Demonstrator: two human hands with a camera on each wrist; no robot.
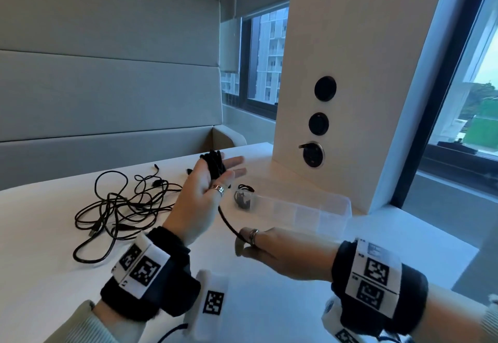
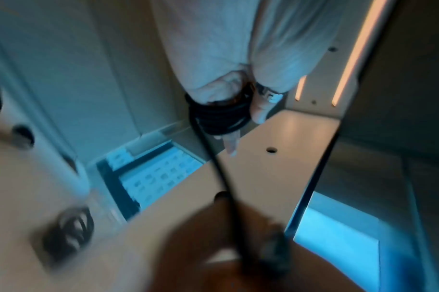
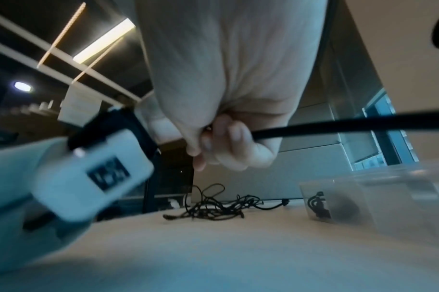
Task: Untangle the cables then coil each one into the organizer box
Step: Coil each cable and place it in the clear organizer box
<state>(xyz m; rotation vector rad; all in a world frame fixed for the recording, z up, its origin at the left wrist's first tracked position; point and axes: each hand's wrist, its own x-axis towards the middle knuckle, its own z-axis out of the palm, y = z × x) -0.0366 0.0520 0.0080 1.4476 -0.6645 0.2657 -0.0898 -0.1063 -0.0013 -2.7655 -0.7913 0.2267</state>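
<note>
My left hand (image 1: 204,189) is raised palm up over the table, a black cable coil (image 1: 214,163) wound round its fingers. The left wrist view shows the same coil (image 2: 218,116) round the fingers. A free strand (image 1: 226,221) hangs from the coil down to my right hand (image 1: 246,237), which pinches it; the right wrist view shows its fingers (image 3: 228,142) curled round the cable (image 3: 338,124). The clear organizer box (image 1: 323,208) lies just beyond my hands, with a coiled cable (image 1: 242,199) in its left end compartment. A tangle of black cables (image 1: 121,208) lies to the left.
A white pillar (image 1: 336,59) with round black sockets (image 1: 324,88) stands on the table behind the box. A padded bench back (image 1: 107,86) runs along the far side. The table's right edge (image 1: 458,256) is near my right wrist.
</note>
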